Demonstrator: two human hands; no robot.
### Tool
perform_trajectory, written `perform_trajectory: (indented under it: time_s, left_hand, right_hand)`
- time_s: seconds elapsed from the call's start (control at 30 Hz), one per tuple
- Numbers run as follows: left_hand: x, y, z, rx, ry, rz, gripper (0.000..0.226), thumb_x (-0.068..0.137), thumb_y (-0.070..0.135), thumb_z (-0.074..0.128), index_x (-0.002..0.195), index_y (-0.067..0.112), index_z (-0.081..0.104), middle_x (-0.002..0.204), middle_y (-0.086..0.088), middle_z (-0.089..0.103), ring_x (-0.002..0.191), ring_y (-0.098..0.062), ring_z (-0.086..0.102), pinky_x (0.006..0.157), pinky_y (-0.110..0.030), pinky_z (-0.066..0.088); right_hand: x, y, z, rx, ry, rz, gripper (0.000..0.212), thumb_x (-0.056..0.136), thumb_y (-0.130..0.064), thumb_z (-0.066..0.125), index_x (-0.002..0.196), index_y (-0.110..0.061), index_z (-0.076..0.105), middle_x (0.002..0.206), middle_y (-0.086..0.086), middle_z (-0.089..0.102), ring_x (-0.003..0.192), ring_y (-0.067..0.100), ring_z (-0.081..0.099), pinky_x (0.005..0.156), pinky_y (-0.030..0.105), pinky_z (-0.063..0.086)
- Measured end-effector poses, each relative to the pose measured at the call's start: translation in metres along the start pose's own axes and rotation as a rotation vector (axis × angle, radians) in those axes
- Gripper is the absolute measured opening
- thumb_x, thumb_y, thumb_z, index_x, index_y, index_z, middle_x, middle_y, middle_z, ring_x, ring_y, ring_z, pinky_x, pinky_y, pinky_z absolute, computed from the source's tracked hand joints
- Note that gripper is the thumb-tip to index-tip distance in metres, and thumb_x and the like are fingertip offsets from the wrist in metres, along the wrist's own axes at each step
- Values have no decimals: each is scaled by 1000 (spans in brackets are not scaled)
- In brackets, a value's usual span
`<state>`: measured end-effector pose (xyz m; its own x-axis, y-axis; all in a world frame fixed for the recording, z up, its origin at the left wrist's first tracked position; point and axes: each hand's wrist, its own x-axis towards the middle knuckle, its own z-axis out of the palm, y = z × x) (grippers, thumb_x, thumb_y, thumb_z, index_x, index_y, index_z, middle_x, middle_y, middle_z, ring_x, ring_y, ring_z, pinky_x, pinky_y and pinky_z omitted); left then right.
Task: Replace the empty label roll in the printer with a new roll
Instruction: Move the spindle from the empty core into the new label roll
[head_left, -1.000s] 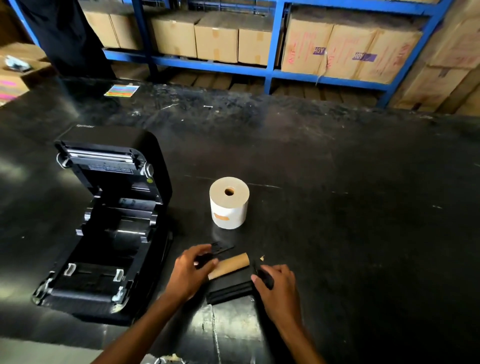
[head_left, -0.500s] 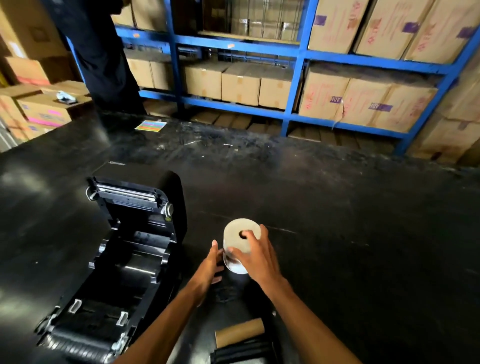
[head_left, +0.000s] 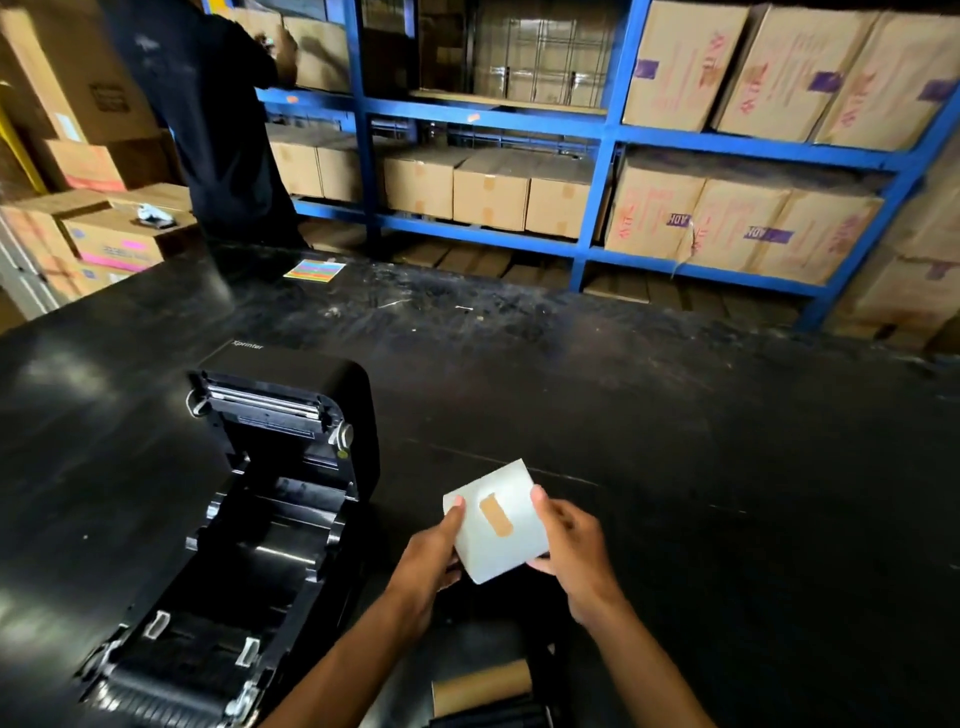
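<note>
I hold the new white label roll (head_left: 496, 522) on its side above the black table, a brown tape strip facing me. My left hand (head_left: 428, 558) grips its left end and my right hand (head_left: 571, 545) grips its right end. The black label printer (head_left: 244, 525) stands to the left with its lid open and its roll bay empty. The empty brown cardboard core (head_left: 480, 686) lies on a black holder part (head_left: 493, 714) at the bottom edge, below my hands.
The black table (head_left: 727, 493) stretches to the right and back. A coloured sticker sheet (head_left: 314, 270) lies near its far edge. A person in dark clothes (head_left: 208, 114) stands at back left. Blue shelves (head_left: 597, 182) hold cardboard boxes.
My hands left the cardboard core and holder, reached to the upright new roll, lifted it and turned it on its side. The view tilted upward.
</note>
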<state>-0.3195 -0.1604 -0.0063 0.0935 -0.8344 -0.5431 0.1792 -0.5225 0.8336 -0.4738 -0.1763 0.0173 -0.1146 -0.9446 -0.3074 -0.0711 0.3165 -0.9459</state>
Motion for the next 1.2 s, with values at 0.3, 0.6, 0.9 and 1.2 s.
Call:
perform_trajectory:
  time_s: [0.3,0.6,0.9,1.2]
  left_hand:
    - [-47,9,25,-136,-62,157,34,82,28,69,96,-3,71,90,-20,76,80,-33,73,64,-34,58]
    - [-70,-7,32,-62,-103,189,38,79,32,72,99,-1,69,96,-21,75,90,-38,71,83,-48,58]
    - [-80,1,39,-148,-106,29,26,84,27,67,85,1,65,57,-7,73,47,-18,69,38,-26,51]
    - [-79,-3,17,-198,-65,1,20,85,29,65,81,9,62,51,0,71,41,-13,66,34,-26,50]
  right_hand:
    - [-49,18,-22,-510,327,-563,39,88,-42,47,123,-28,59,147,0,40,137,18,28,111,27,18]
    - [-74,31,-24,-626,382,-854,20,80,-34,57,77,-19,69,137,10,53,130,16,32,104,26,20]
    - [-106,54,-48,-203,298,-688,14,78,-33,57,72,-22,64,130,-8,54,128,4,37,104,14,26]
    - [-79,160,-95,-664,238,-150,11,76,-25,73,81,-22,63,145,4,42,139,23,25,106,38,17]
